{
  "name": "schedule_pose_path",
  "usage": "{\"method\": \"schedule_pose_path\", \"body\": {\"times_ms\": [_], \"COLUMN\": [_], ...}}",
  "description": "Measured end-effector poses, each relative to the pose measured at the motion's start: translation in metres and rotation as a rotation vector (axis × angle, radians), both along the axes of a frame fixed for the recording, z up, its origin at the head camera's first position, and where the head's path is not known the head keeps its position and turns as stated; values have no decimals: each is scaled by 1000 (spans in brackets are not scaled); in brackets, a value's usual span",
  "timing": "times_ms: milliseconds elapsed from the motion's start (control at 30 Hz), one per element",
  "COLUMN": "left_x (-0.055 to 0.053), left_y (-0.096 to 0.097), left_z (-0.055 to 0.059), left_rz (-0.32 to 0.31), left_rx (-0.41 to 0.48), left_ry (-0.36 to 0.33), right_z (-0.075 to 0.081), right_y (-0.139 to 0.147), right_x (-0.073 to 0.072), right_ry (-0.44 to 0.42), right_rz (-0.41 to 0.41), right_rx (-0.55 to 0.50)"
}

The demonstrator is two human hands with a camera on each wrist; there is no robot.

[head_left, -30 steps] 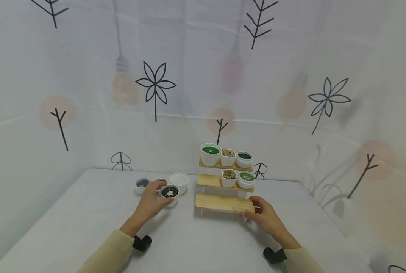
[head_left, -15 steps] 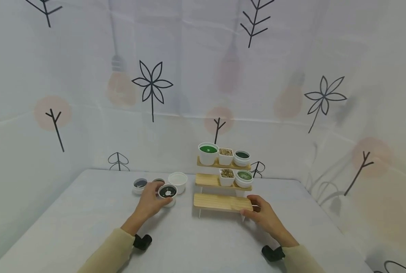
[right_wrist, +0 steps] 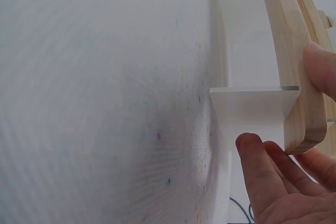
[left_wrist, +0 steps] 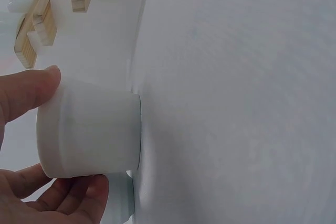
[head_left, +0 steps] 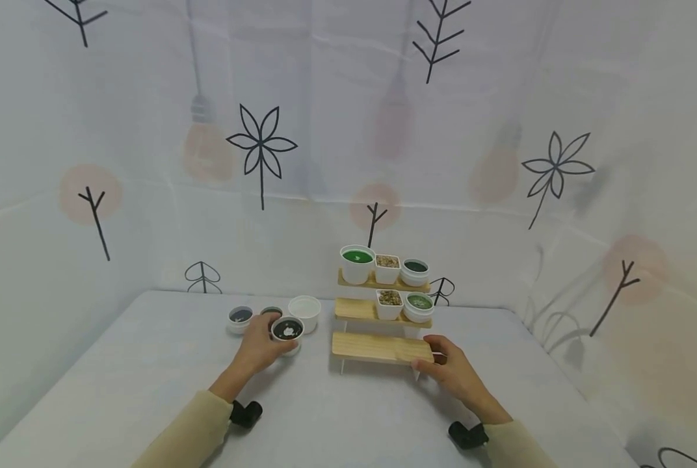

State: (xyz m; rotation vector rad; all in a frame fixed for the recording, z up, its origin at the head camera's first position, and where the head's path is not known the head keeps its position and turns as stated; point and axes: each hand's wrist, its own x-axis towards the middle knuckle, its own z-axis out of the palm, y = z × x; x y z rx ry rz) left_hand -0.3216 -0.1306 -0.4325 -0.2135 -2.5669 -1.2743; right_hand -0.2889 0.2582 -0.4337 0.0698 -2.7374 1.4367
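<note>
My left hand [head_left: 257,348] grips a white round cup [head_left: 287,330] with a dark top and a pale mark, thumb on one side and fingers on the other. In the left wrist view the cup [left_wrist: 97,129] has its base right at the white tabletop. At the stand's right end my right hand [head_left: 456,372] holds the lowest wooden shelf [head_left: 380,346]. Seen from the right wrist, the thumb [right_wrist: 321,69] lies on the board's upper face while the fingers reach around its end, close to a white leg [right_wrist: 254,95].
Behind the left hand stand a small cup with a dark top [head_left: 240,317], another partly hidden small cup [head_left: 271,312] and a larger white bowl [head_left: 305,313]. The upper shelves carry a green-topped bowl [head_left: 357,263] and several smaller filled cups. A patterned cloth backdrop [head_left: 325,162] rises behind the table.
The head view has shifted slightly. Both hands keep their hold and their places, and the cup and the stand have not visibly moved.
</note>
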Motion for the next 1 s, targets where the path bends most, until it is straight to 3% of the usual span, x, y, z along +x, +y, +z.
{"method": "schedule_pose_path", "body": {"times_ms": [533,700,1000], "left_x": [3,5,14], "left_y": [0,0,9], "left_z": [2,7,20], "left_rz": [15,25,4], "left_rx": [-6,2,30], "left_ry": [-12,-28,12], "right_z": [-1,0,1], "right_y": [1,0,0], "right_x": [0,1,1], "right_ry": [-4,-14,-16], "right_rz": [3,1,-1], "right_rx": [-12,-15,-14]}}
